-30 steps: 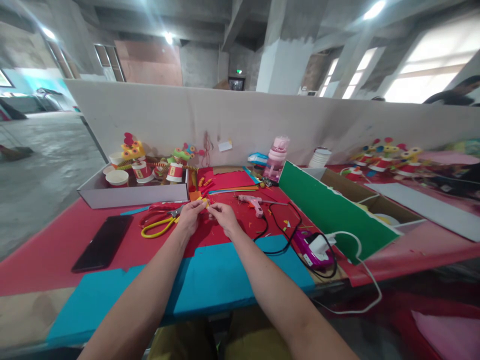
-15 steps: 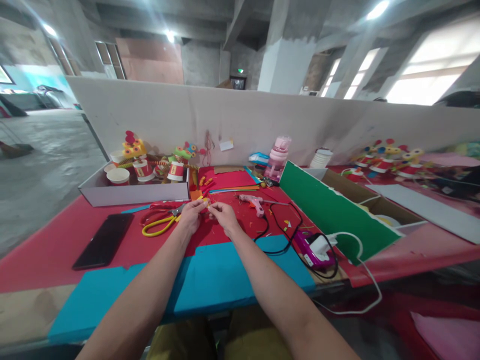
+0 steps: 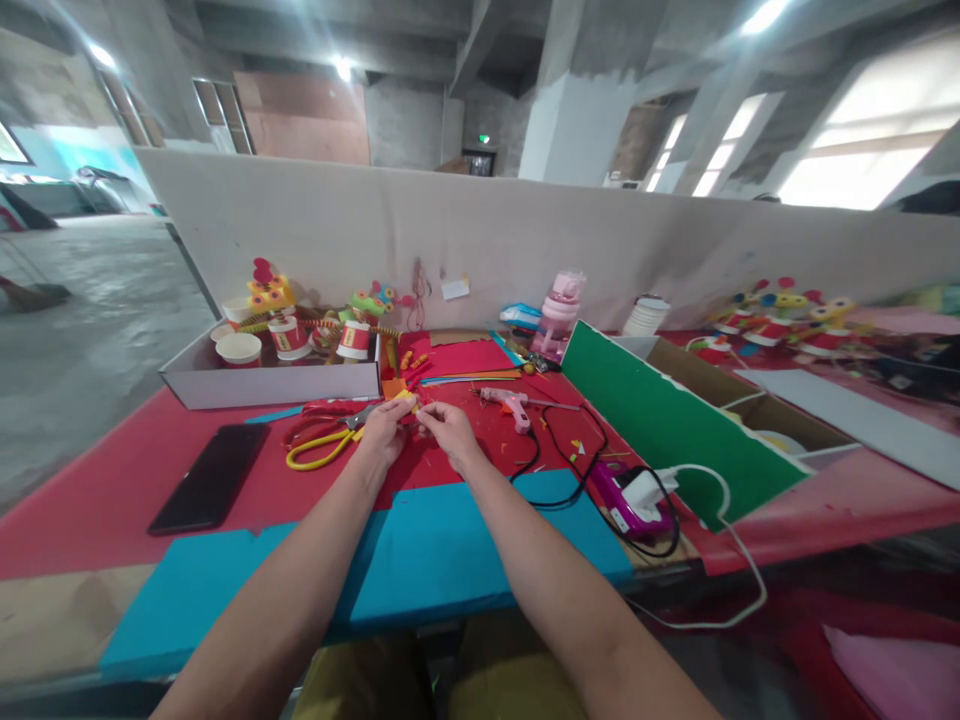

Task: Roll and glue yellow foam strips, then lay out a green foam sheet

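Over the red table cover, my left hand (image 3: 385,424) and my right hand (image 3: 448,432) meet fingertip to fingertip. Between them is a small yellow strip (image 3: 406,395), perhaps paper, pinched by my left fingers. My right thumb and forefinger are pressed together at its near end; what they grip is too small to make out. Just left of my left hand lie yellow-handled scissors (image 3: 324,450) and red-handled pliers (image 3: 306,424). To the right of my right hand rests a pink glue gun (image 3: 511,405) with a black cord.
A white box (image 3: 274,388) of paper-cup figures stands back left, a black phone (image 3: 210,478) before it. On the right are a purple power strip (image 3: 628,500) with cords and a green-sided box (image 3: 667,425). Blue sheets (image 3: 487,550) line the front edge. A pink bottle (image 3: 560,312) stands behind.
Both hands stay in nearly the same place, fingertips together. A little more of the yellow strip shows above the left fingers. The whole view has shifted very slightly.
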The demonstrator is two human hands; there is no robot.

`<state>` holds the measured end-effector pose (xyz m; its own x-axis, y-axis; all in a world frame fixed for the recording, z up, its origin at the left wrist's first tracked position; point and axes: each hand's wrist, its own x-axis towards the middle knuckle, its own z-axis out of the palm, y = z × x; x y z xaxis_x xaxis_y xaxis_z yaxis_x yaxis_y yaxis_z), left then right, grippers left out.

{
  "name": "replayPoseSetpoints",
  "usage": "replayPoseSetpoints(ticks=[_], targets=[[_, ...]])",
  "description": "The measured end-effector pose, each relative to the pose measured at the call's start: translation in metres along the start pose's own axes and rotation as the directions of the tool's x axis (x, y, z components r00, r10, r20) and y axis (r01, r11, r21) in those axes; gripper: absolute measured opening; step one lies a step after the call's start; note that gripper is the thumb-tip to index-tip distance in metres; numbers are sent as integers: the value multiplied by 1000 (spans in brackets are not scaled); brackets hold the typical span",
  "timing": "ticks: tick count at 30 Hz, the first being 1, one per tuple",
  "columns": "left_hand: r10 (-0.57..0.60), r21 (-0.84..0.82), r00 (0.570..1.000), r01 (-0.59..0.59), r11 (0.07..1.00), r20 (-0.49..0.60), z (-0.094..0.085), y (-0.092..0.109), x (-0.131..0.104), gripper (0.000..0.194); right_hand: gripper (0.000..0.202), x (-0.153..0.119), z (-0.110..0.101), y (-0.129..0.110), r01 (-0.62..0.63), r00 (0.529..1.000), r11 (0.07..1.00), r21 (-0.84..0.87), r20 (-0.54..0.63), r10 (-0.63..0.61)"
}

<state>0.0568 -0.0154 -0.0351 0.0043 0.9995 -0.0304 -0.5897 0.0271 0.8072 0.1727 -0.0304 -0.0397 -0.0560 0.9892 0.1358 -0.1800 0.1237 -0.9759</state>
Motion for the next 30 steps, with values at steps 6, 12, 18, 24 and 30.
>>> replayPoseSetpoints(ticks=[6, 12, 18, 24, 30], targets=[[-15, 7, 1000, 15, 1000, 6, -1, -1, 1, 30, 31, 0, 0, 0, 8, 1000, 1000, -1, 10, -8], [-7, -7, 1000, 7, 1000, -11, 0, 0, 0, 31, 29, 2, 0, 3, 9, 1000, 1000, -7, 30, -9], [-1, 5, 1000, 1, 1000, -12, -1, 0, 1, 32, 29, 0, -1, 0, 31, 998, 999, -29, 46, -29], [-24, 24, 1000, 24, 999, -12, 1, 3, -2, 33, 27, 0, 0, 1, 33, 998, 998, -49, 45, -31], [-10, 25, 999, 11, 1000, -35, 4, 5, -6, 37, 32, 1, -1, 3, 26, 998, 998, -61, 65, -22]])
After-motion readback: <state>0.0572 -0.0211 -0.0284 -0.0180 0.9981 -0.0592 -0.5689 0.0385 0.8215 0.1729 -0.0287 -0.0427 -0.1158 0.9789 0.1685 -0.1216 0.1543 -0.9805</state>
